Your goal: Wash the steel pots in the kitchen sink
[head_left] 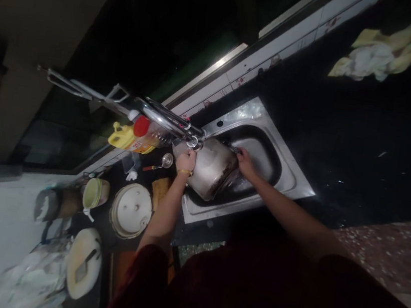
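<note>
A large dull steel pot (209, 167) lies tilted in the steel sink (292, 183), under the curved tap (168, 119). My left hand (186, 161) is closed on the pot's rim at its left side; a gold bangle sits on that wrist. My right hand (244, 161) is closed at the pot's far right side, inside the sink bowl; what its fingers hold is too small to make out. Both forearms reach in from the lower part of the view, above my dark red sleeves.
Left of the sink stand a yellow oil bottle with a red cap (132, 137), a ladle (164, 161), a white lid (130, 210), a green-rimmed cup (94, 192) and a round board with a knife (83, 261). A crumpled yellow-white cloth (377, 58) lies on the black counter.
</note>
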Action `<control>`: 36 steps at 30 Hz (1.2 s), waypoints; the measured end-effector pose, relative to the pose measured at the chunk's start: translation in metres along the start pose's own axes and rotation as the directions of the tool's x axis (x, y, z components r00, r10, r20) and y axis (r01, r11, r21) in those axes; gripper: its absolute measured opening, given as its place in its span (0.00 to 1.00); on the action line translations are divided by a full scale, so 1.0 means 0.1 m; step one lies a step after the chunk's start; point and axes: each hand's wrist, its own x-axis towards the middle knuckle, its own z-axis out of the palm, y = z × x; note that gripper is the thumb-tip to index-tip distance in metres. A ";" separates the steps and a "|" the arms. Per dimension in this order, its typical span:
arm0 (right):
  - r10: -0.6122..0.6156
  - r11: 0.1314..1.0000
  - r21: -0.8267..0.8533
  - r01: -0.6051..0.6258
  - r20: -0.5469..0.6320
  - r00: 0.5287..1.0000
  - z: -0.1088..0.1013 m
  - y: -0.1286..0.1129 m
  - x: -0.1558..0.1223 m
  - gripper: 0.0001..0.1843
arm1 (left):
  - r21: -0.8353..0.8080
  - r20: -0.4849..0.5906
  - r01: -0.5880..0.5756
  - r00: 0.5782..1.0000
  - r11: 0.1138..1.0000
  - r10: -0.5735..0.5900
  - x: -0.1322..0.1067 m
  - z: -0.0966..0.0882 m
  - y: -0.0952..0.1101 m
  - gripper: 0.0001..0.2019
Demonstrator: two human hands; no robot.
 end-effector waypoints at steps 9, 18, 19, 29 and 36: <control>-0.532 0.685 -0.258 0.681 0.462 0.710 0.32 -0.63 -0.70 0.16 | -0.065 -0.071 0.054 0.996 0.996 -0.059 -0.27 -0.03 -0.19 0.25; -0.426 0.807 -0.279 0.520 0.335 0.840 0.17 -0.45 -0.60 0.19 | 0.020 -0.099 0.094 0.991 0.995 -0.092 -0.28 -0.01 -0.18 0.27; -0.426 0.818 -0.252 0.517 0.337 0.839 0.18 -0.42 -0.63 0.18 | 0.011 -0.103 0.087 0.991 0.996 -0.085 -0.29 -0.01 -0.18 0.27; 0.250 0.957 0.096 -0.275 0.214 0.944 -0.05 0.06 0.23 0.23 | 0.043 -0.176 0.119 0.978 0.992 -0.110 -0.31 -0.01 -0.13 0.23; -0.221 0.957 -0.114 0.268 0.315 0.923 0.12 -0.25 0.02 0.18 | 0.012 -0.143 0.117 0.983 0.993 -0.114 -0.35 0.02 -0.14 0.21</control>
